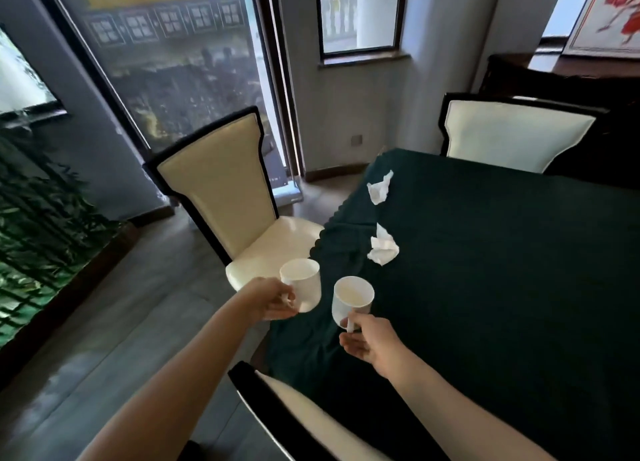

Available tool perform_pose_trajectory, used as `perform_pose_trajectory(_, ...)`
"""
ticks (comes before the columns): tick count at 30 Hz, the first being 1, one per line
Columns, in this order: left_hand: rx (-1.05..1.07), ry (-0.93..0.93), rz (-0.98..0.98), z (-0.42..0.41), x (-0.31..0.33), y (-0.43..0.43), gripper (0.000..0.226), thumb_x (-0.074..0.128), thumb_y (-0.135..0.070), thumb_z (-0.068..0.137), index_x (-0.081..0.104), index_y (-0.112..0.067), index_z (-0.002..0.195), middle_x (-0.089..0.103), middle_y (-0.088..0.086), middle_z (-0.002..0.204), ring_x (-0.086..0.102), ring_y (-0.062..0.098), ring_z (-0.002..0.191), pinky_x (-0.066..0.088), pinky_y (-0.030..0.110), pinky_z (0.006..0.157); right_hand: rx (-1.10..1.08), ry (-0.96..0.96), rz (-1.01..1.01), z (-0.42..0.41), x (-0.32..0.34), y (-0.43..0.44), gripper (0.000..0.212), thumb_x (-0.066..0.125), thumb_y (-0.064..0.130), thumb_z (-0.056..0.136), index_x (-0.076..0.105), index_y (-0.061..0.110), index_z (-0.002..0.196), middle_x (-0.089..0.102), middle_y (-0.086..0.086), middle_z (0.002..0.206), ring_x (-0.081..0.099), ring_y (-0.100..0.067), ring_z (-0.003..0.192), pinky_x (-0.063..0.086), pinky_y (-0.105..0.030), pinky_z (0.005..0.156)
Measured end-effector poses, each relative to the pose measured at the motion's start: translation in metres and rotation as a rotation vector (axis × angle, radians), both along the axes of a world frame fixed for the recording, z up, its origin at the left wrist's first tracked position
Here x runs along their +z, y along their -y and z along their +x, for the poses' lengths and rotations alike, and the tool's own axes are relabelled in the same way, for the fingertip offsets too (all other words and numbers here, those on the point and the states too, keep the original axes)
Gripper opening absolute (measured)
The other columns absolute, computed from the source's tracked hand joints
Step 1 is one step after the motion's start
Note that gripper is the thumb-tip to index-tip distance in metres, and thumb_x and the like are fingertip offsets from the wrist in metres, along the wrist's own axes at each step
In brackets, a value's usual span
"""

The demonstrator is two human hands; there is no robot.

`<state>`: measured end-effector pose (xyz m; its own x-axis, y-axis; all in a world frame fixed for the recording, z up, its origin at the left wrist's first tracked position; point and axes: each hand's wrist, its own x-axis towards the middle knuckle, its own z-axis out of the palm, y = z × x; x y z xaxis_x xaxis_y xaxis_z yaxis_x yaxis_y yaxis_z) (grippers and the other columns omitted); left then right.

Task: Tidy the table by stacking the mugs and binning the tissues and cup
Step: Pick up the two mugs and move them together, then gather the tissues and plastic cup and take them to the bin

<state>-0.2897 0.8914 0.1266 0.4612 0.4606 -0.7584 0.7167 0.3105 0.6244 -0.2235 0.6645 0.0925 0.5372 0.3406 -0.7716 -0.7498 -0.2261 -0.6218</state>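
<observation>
My left hand (pixel 272 301) grips the handle of a white mug (pixel 302 282), held upright in the air over the table's left edge. My right hand (pixel 369 341) pinches the handle of a second white mug (pixel 351 299), upright and just to the right of the first; the two mugs are apart. I cannot tell whether the second mug rests on the cloth or is lifted. Two crumpled white tissues lie on the dark green tablecloth (pixel 502 270): one tissue (pixel 382 249) near the mugs, the other tissue (pixel 379 188) farther back by the table's edge.
A cream chair (pixel 235 190) with a black frame stands left of the table. Another chair (pixel 509 135) is at the far end, and a chair back (pixel 298 412) is right below my arms. Grey floor lies on the left, a dark sideboard (pixel 571 76) at the back right.
</observation>
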Motion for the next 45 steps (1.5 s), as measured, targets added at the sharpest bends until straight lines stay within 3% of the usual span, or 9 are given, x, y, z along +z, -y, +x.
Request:
perform_pose_trajectory(8, -0.069, -0.006, -0.070, -0.007, -0.055, -0.031, 0.027, 0.071, -0.007, 0.095, 0.068, 0.011, 0.115, 0.073, 0.024, 0.098, 0.072, 0.032, 0.088, 0.064, 0.032, 0.057, -0.061, -0.043, -0.109, -0.016, -0.034, -0.036, 0.018, 0.053, 0.001, 0.086, 0.071, 0.002, 0.084, 0.067, -0.018, 0.081, 0.066, -0.024, 0.069, 0.058, -0.030, 0.063)
perform_pose_trajectory(14, -0.104, 0.049, -0.022, -0.020, -0.098, -0.022, 0.012, 0.081, -0.005, 0.084, 0.072, 0.001, 0.088, 0.076, 0.017, 0.096, 0.076, 0.030, 0.093, 0.064, 0.041, 0.090, -0.252, -0.111, -0.120, -0.033, -0.050, -0.055, 0.019, 0.056, 0.010, 0.097, 0.070, -0.002, 0.089, 0.068, -0.021, 0.085, 0.066, -0.027, 0.071, 0.058, -0.032, 0.065)
perform_pose_trajectory(17, -0.146, 0.091, -0.002, -0.033, -0.114, -0.022, 0.013, 0.082, -0.015, 0.088, 0.076, -0.003, 0.085, 0.075, 0.011, 0.085, 0.073, 0.018, 0.079, 0.064, 0.026, 0.076, -0.302, -0.156, -0.099, -0.044, -0.054, -0.060, 0.024, 0.057, 0.015, 0.101, 0.070, -0.003, 0.091, 0.067, -0.021, 0.088, 0.064, -0.026, 0.073, 0.058, -0.031, 0.065)
perform_pose_trajectory(20, -0.164, 0.132, -0.045, -0.045, -0.127, -0.026, 0.024, 0.083, -0.027, 0.088, 0.083, -0.003, 0.082, 0.073, 0.009, 0.078, 0.070, 0.019, 0.079, 0.064, 0.036, 0.087, -0.262, -0.181, -0.115, -0.054, -0.055, -0.066, 0.026, 0.056, 0.019, 0.103, 0.069, -0.002, 0.095, 0.064, -0.017, 0.091, 0.060, -0.024, 0.076, 0.057, -0.030, 0.061)
perform_pose_trajectory(26, -0.377, 0.164, 0.044, -0.056, -0.136, -0.032, 0.032, 0.075, -0.042, 0.092, 0.084, -0.014, 0.081, 0.068, 0.003, 0.068, 0.058, 0.017, 0.070, 0.049, 0.033, 0.069, -0.161, -0.124, -0.200, -0.058, -0.052, -0.065, 0.030, 0.058, 0.027, 0.104, 0.072, 0.001, 0.107, 0.069, -0.016, 0.103, 0.065, -0.025, 0.089, 0.058, -0.031, 0.069)
perform_pose_trajectory(34, -0.797, -0.004, 0.055, -0.027, -0.087, -0.081, 0.033, 0.081, -0.037, 0.087, 0.082, -0.013, 0.110, 0.078, 0.010, 0.094, 0.068, 0.018, 0.086, 0.059, 0.026, 0.077, 0.078, 0.032, -0.389, -0.045, -0.041, -0.039, 0.013, 0.063, 0.013, 0.095, 0.069, 0.008, 0.105, 0.073, -0.013, 0.094, 0.066, -0.020, 0.076, 0.056, -0.027, 0.062)
perform_pose_trajectory(37, -0.995, -0.049, 0.269, 0.007, -0.067, -0.104, 0.030, 0.073, -0.024, 0.095, 0.077, -0.008, 0.120, 0.079, 0.009, 0.116, 0.071, 0.022, 0.101, 0.058, 0.036, 0.095, 0.171, 0.192, -0.542, -0.006, -0.041, -0.028, 0.013, 0.064, 0.009, 0.090, 0.072, 0.015, 0.098, 0.077, -0.012, 0.096, 0.068, -0.017, 0.076, 0.059, -0.027, 0.066)
perform_pose_trajectory(40, -1.025, -0.028, 0.455, 0.057, -0.049, -0.106, 0.029, 0.066, -0.022, 0.099, 0.076, -0.009, 0.123, 0.075, 0.009, 0.132, 0.068, 0.025, 0.122, 0.048, 0.042, 0.111, 0.155, 0.347, -0.603, 0.055, -0.039, -0.026, 0.014, 0.065, 0.012, 0.087, 0.076, 0.021, 0.087, 0.077, -0.005, 0.089, 0.072, -0.019, 0.080, 0.062, -0.033, 0.075)
perform_pose_trajectory(45, -0.969, 0.084, 0.526, 0.154, -0.032, -0.072, 0.028, 0.064, -0.024, 0.100, 0.077, -0.007, 0.119, 0.076, 0.010, 0.126, 0.070, 0.028, 0.118, 0.053, 0.041, 0.107, 0.169, 0.490, -0.607, 0.163, -0.036, -0.037, 0.016, 0.059, 0.018, 0.089, 0.075, 0.017, 0.086, 0.075, -0.004, 0.094, 0.072, -0.021, 0.087, 0.063, -0.040, 0.081)
